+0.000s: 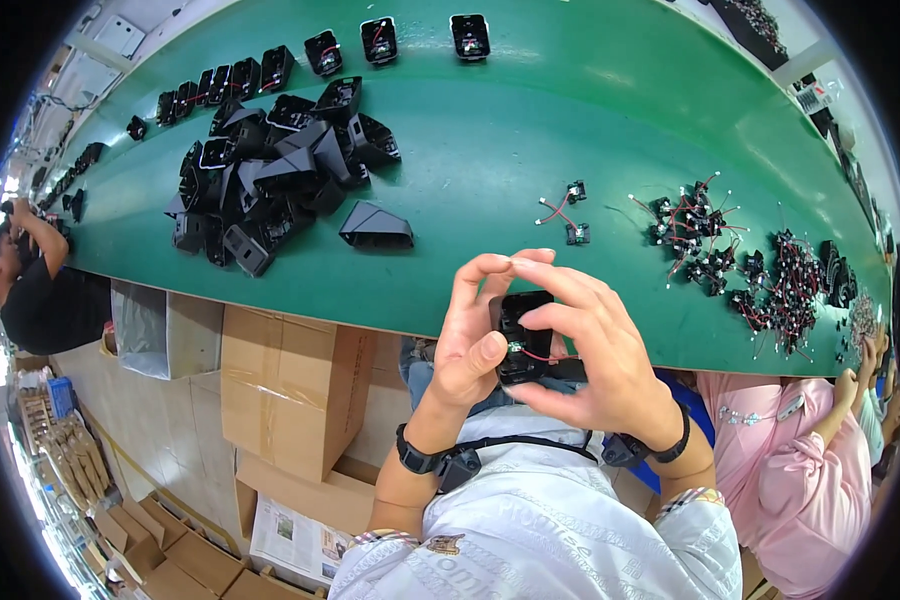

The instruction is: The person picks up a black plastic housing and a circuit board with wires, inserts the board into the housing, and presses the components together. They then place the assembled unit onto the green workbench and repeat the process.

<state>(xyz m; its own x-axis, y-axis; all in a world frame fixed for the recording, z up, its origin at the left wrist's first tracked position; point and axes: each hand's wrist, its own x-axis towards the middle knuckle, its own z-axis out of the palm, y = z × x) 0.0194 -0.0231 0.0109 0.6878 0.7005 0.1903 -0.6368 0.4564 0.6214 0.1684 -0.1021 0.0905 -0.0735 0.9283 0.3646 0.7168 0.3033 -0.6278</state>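
Seated or standing at the near edge of the bench: person in a white shirt (530,540), dark straps on both wrists. Just above the near edge of the bench, both hands meet around one black housing (513,374), held with its opening showing.

Left hand (459,350): pinching the housing at its left side, thumb over the near face, fingers curled around the wall. Right hand (610,345): fingers bent over the opening, index tip at the inside, thumb along the near end; whether it pinches or only steadies, I cannot tell. A small green board (515,347) sits by the left thumb; a red wire (538,357) runs from it toward the right palm.

Left of the person, on the floor: tall cardboard box (285,385). Right, at the same edge: a co-worker in pink (810,470).

On the green bench (470,190), beyond the hands: two small wired modules (576,234) near each other; farther right, heaps of similar modules (785,300), wires tangled. To the left, a heap of black shells (280,165), one loose shell (377,227) just beside it. Along the far side, a row of housings (378,40), several with red wire showing. Far left: another person in black (55,310), arm raised.
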